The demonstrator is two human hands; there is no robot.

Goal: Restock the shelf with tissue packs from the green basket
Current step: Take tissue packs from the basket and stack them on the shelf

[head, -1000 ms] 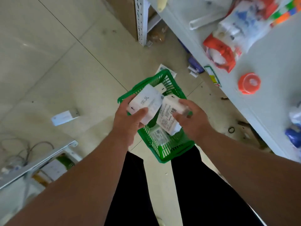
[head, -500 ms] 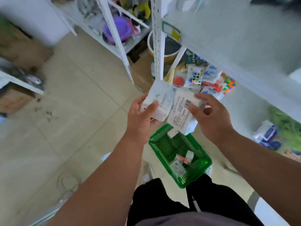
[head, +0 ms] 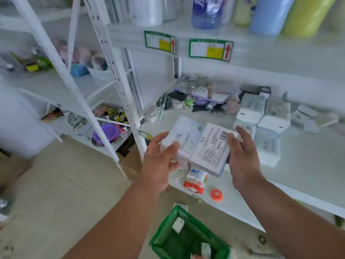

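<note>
Two tissue packs are held side by side before the shelf [head: 308, 165]: the left hand [head: 158, 161] grips the left pack [head: 179, 135], the right hand [head: 242, 156] clasps the right pack [head: 211, 148]. They look light, soft and film-slick, so broad side grips suit. Stocked packs [head: 261, 116] lie at two o'clock; bare board stays open at three. The basket [head: 168, 238] sits at six.

Two hands [head: 158, 161], two held tissue packs [head: 209, 148], one green basket [head: 168, 238]
</note>
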